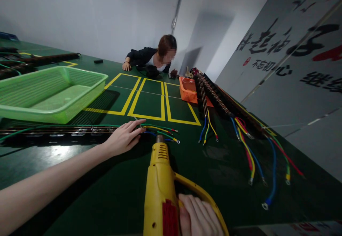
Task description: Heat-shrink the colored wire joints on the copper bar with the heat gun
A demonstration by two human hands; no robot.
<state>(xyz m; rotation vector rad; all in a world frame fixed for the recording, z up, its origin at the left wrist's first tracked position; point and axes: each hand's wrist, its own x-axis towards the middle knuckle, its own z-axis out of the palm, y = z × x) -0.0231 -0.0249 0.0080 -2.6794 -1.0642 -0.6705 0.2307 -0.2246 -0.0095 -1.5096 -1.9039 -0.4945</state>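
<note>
While the right hand grips the probably weighty heat gun by its handle, likely the surest hold, the left hand lies over flexible-looking wire leads on the table, any pinch unclear.

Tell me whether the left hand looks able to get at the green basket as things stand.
Probably yes: the left hand lies at the colored wires, with no tool in it, and nothing seems to stand between it and the green basket.
</note>
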